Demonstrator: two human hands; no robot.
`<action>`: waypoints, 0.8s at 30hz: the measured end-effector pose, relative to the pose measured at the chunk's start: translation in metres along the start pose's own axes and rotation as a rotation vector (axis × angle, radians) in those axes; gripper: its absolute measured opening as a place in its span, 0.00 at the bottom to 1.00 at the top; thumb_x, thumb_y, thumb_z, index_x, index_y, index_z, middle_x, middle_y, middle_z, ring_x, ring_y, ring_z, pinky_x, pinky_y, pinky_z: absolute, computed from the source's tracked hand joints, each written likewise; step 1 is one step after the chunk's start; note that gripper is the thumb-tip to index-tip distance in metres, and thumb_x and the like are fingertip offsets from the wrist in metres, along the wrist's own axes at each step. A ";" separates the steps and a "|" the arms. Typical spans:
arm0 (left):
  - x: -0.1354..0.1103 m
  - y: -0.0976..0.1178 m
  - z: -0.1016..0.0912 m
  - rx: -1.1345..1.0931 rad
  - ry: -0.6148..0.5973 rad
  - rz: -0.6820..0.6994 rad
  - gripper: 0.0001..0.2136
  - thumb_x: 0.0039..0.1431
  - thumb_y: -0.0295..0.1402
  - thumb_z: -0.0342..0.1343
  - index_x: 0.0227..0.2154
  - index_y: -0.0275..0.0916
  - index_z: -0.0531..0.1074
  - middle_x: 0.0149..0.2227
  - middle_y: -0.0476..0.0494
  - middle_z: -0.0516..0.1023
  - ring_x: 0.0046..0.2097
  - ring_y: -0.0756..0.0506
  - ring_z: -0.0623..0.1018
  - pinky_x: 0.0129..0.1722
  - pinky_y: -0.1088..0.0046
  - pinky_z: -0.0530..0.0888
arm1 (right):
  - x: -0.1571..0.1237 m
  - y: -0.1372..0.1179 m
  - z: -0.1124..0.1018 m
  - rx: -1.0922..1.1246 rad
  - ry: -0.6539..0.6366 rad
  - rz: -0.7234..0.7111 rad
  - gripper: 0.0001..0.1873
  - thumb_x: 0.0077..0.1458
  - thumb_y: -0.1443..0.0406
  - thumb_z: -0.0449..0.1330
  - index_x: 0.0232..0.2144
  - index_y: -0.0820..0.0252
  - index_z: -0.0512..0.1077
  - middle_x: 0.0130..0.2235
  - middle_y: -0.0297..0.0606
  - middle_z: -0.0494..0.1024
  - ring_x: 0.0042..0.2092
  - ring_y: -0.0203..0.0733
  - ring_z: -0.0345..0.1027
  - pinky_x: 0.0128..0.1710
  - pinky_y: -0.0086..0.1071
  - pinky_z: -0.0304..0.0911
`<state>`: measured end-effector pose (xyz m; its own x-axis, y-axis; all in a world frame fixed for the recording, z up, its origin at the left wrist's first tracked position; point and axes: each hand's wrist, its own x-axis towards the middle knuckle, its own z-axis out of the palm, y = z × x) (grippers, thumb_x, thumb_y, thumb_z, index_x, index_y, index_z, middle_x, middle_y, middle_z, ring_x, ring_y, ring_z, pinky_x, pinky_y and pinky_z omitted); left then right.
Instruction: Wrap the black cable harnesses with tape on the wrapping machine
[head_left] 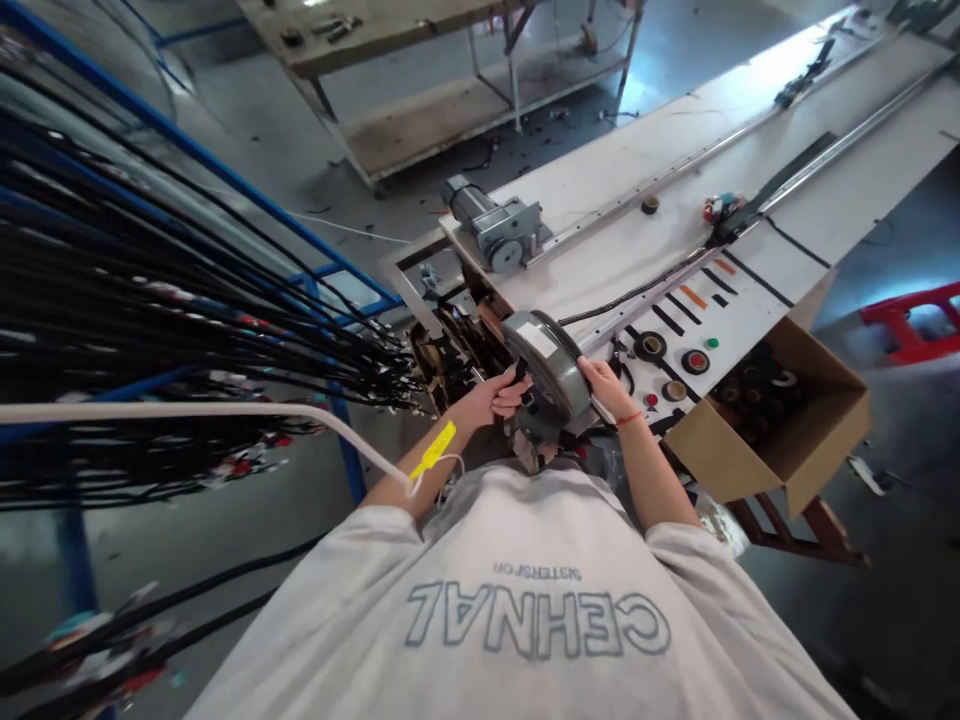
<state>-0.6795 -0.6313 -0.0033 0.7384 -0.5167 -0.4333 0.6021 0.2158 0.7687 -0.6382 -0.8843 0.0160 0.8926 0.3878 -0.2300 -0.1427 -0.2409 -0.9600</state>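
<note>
A grey round drum-like disc with a white label stands upright at the near end of the long white bench. My right hand is closed on its right rim, thumb and fingers at the edge. My left hand is beside the disc's left face, its fingers curled in at a small black part; what they hold is largely hidden. A black cable bundle runs from behind the disc along the bench. Below the disc, a metal bracket shows close to my shirt.
A motor is mounted at the bench's left corner. Tape rolls and a red button lie right of the disc. An open cardboard box with dark rolls stands at right. Black cables hang from a blue frame at left.
</note>
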 end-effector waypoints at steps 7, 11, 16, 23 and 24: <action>-0.020 0.015 -0.006 0.923 0.576 0.409 0.15 0.62 0.41 0.54 0.45 0.36 0.73 0.43 0.40 0.79 0.44 0.42 0.77 0.46 0.68 0.72 | -0.010 -0.067 0.026 -0.381 0.398 -0.195 0.23 0.62 0.48 0.48 0.35 0.61 0.71 0.35 0.42 0.73 0.40 0.47 0.68 0.42 0.37 0.65; -0.021 0.011 -0.011 0.872 0.583 0.448 0.18 0.63 0.41 0.51 0.47 0.34 0.73 0.47 0.38 0.79 0.48 0.41 0.77 0.50 0.67 0.71 | -0.042 -0.060 0.086 -0.502 0.287 -0.401 0.14 0.64 0.62 0.46 0.45 0.57 0.68 0.44 0.45 0.73 0.47 0.46 0.68 0.50 0.38 0.64; -0.018 0.003 -0.016 0.791 0.501 0.487 0.17 0.64 0.40 0.49 0.49 0.34 0.70 0.42 0.40 0.79 0.43 0.44 0.78 0.48 0.67 0.72 | -0.013 -0.013 0.126 -0.711 0.265 -0.070 0.13 0.56 0.68 0.55 0.44 0.66 0.67 0.50 0.59 0.69 0.55 0.57 0.62 0.55 0.49 0.60; -0.016 -0.022 -0.024 0.612 0.446 0.474 0.14 0.59 0.33 0.52 0.46 0.34 0.70 0.47 0.37 0.77 0.47 0.44 0.77 0.50 0.64 0.73 | 0.000 0.004 0.116 -0.598 0.281 -0.186 0.05 0.59 0.68 0.49 0.33 0.57 0.64 0.43 0.46 0.72 0.46 0.47 0.69 0.48 0.39 0.64; -0.014 -0.025 -0.024 0.595 0.452 0.481 0.13 0.58 0.32 0.53 0.46 0.35 0.70 0.47 0.38 0.77 0.47 0.44 0.77 0.50 0.64 0.73 | -0.002 0.003 0.115 -0.597 0.269 -0.180 0.05 0.58 0.67 0.49 0.34 0.57 0.65 0.40 0.44 0.73 0.43 0.47 0.70 0.46 0.39 0.65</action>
<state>-0.6978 -0.6098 -0.0280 0.9958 -0.0776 -0.0484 0.0315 -0.2065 0.9780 -0.6899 -0.7831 -0.0050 0.9667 0.2518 0.0467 0.2096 -0.6732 -0.7092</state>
